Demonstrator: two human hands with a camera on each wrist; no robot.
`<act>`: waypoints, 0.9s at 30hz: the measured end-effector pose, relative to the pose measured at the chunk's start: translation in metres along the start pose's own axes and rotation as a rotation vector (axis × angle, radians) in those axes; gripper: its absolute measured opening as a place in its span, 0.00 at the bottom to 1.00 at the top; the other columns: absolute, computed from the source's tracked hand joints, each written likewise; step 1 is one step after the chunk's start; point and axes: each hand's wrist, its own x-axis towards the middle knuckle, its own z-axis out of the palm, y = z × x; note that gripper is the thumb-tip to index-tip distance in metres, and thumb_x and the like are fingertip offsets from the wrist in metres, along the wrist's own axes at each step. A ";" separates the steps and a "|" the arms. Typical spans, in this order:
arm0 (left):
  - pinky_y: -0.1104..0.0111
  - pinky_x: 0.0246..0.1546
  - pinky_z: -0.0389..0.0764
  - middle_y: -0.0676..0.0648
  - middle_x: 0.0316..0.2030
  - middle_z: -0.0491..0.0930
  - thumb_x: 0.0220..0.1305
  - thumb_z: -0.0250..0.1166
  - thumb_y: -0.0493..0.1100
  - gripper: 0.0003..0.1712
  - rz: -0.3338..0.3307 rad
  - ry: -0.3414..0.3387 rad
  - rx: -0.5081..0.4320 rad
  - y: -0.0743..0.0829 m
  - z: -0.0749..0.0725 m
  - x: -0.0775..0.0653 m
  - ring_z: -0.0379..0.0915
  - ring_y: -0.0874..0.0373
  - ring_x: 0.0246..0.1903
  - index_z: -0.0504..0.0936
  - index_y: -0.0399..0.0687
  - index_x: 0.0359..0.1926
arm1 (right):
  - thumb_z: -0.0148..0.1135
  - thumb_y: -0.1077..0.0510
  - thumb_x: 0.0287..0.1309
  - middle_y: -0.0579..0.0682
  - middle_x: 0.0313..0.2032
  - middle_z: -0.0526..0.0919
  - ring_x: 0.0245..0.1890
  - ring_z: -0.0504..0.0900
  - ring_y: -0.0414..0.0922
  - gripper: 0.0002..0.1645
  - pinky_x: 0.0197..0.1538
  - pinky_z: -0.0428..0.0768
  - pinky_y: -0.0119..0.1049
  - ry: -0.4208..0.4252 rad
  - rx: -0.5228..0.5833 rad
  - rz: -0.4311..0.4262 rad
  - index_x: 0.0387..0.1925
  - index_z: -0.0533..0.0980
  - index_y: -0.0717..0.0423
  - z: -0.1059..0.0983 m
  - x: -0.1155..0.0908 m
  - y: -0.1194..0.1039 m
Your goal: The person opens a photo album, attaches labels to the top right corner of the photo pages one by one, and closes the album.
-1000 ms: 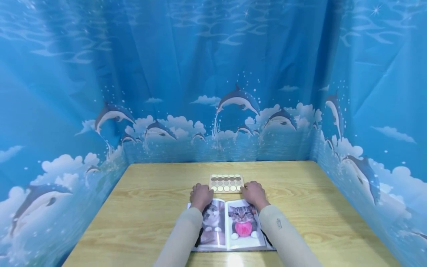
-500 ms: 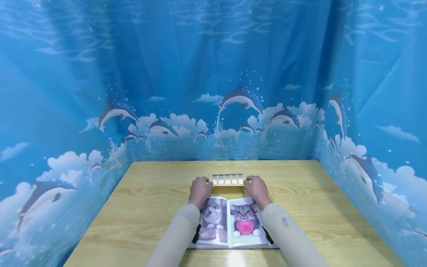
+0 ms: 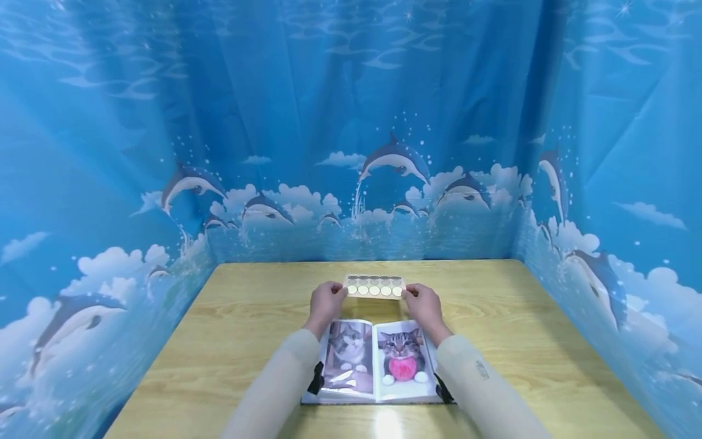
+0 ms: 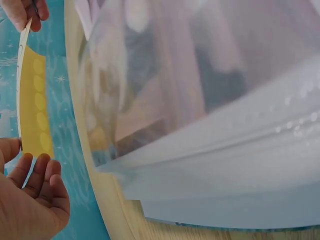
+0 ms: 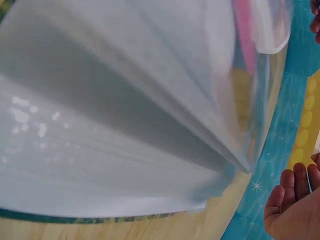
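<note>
Card [image 3: 375, 286], edges pinched, hangs clear of the book [image 3: 377, 366].

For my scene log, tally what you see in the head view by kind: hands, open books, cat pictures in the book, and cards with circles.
Left hand and right hand: 2
Open book: 1
Grey-and-white cat picture and striped cat picture: 2
Card with circles: 1
Total: 6
</note>
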 end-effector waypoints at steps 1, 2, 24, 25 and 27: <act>0.58 0.46 0.82 0.43 0.41 0.83 0.66 0.64 0.42 0.15 0.007 0.005 -0.011 0.001 -0.001 -0.001 0.78 0.50 0.41 0.82 0.37 0.49 | 0.59 0.57 0.67 0.60 0.46 0.84 0.45 0.81 0.54 0.19 0.49 0.82 0.48 0.003 0.004 -0.003 0.55 0.77 0.65 -0.002 0.000 -0.001; 0.58 0.45 0.82 0.43 0.40 0.83 0.66 0.65 0.41 0.14 0.019 0.012 -0.018 0.001 -0.001 -0.001 0.78 0.50 0.41 0.82 0.37 0.47 | 0.59 0.57 0.67 0.59 0.45 0.84 0.45 0.81 0.54 0.19 0.49 0.82 0.48 0.006 0.009 -0.002 0.55 0.78 0.65 -0.003 0.000 -0.001; 0.61 0.38 0.81 0.49 0.25 0.78 0.67 0.64 0.41 0.09 -0.069 -0.116 -0.365 0.014 -0.009 -0.023 0.72 0.58 0.28 0.84 0.38 0.40 | 0.61 0.58 0.65 0.56 0.42 0.85 0.46 0.81 0.52 0.17 0.53 0.80 0.49 -0.004 0.117 0.042 0.52 0.79 0.64 -0.025 -0.022 0.000; 0.62 0.37 0.80 0.49 0.25 0.77 0.68 0.63 0.41 0.09 -0.071 -0.122 -0.365 0.015 -0.009 -0.025 0.72 0.58 0.28 0.85 0.38 0.39 | 0.61 0.58 0.65 0.56 0.43 0.85 0.46 0.81 0.53 0.17 0.54 0.79 0.49 -0.001 0.129 0.046 0.52 0.79 0.64 -0.025 -0.024 0.000; 0.62 0.38 0.80 0.49 0.25 0.77 0.68 0.63 0.41 0.09 -0.079 -0.132 -0.369 0.016 -0.008 -0.029 0.72 0.58 0.28 0.85 0.38 0.38 | 0.61 0.58 0.66 0.57 0.44 0.85 0.47 0.81 0.53 0.18 0.55 0.79 0.49 -0.001 0.150 0.060 0.53 0.78 0.64 -0.027 -0.027 0.002</act>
